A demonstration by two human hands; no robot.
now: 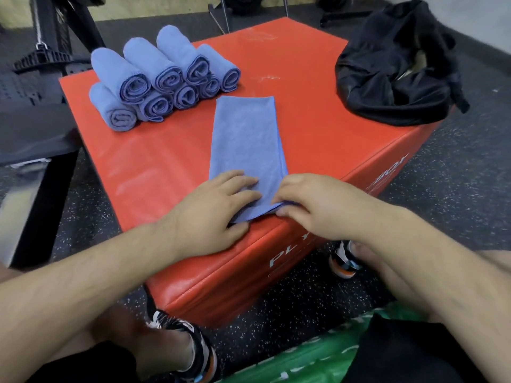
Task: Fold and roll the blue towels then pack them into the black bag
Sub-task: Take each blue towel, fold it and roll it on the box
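Folded blue towel (246, 139) lying lengthwise on red box (318, 120), near end at the box's front edge. Left hand (218, 205) flat, fingers (243, 186) straight, pressing that end; right hand (312, 200) pinching its near corner. Rolled towels (154, 81) stacked far left; black bag (398, 76) far right.

This is a gym. A red vinyl-padded jump box (304, 128) with white lettering beginning "PL" (287, 252) on its side stands on black rubber flooring (456, 189) flecked with pale specks, the sort laid in weight rooms. At the back left is a black steel equipment frame (55, 31), with a perforated black panel (16, 87) and a dark padded bench (30, 134) beside it. A green padded block (318, 355) lies near the person's sports shoes (190, 344), and small rolled blue towels (163, 78) are stacked on the box.
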